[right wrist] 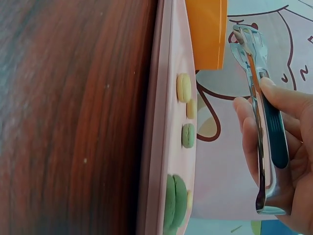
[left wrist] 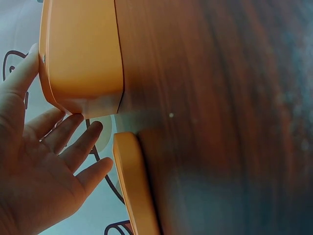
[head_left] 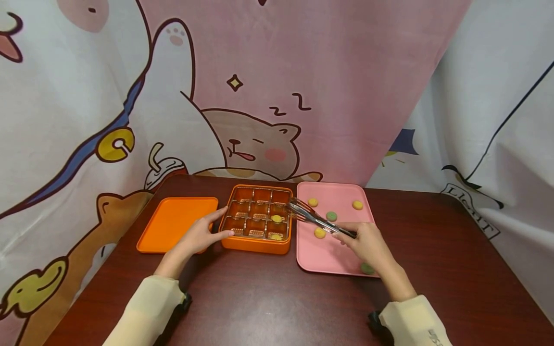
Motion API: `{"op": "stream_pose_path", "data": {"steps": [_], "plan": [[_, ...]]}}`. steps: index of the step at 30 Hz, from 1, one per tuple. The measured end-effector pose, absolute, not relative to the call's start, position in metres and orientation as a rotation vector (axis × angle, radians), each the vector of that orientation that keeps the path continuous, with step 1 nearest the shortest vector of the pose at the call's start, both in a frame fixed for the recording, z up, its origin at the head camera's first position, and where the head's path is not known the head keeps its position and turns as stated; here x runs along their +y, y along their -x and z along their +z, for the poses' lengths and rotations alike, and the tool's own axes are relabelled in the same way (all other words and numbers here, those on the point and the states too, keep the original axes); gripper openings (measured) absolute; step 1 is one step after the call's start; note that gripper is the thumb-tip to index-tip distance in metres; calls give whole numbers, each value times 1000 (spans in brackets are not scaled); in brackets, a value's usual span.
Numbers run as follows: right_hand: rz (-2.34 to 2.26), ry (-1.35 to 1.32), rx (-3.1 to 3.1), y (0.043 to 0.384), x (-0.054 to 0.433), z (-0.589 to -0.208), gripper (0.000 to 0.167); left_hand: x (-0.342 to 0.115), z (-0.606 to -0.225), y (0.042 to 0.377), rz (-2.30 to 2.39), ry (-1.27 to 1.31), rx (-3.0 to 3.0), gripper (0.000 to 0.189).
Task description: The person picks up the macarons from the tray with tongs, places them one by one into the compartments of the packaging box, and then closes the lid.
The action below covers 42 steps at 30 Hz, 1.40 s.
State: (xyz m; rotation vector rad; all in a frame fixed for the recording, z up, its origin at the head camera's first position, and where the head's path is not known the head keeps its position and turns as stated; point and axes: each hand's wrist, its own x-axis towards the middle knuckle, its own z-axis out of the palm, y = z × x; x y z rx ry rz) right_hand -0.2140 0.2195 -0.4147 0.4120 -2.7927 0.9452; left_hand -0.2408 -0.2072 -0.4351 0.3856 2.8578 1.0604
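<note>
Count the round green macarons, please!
2 round green macarons, both on the pink rectangular tray: one near the middle, another by the near right corner; others may be hidden.

Free tabletop (head_left: 268,298) before the orange box (head_left: 255,244), with tongs (head_left: 321,222) over its right rim, left hand (head_left: 199,234) at left.

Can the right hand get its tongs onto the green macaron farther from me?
Probably yes: the right hand holds the tongs close by, and nothing covers that green macaron. They point toward the orange box, though, and would likely need drawing back.
</note>
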Motion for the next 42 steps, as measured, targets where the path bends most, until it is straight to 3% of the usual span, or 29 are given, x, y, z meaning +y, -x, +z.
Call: {"op": "stream_pose_path", "data": {"steps": [42], "plan": [[753,-317,-2763,194,269,-422,30,-208,-437,241,1079,-377,2845,83]]}}
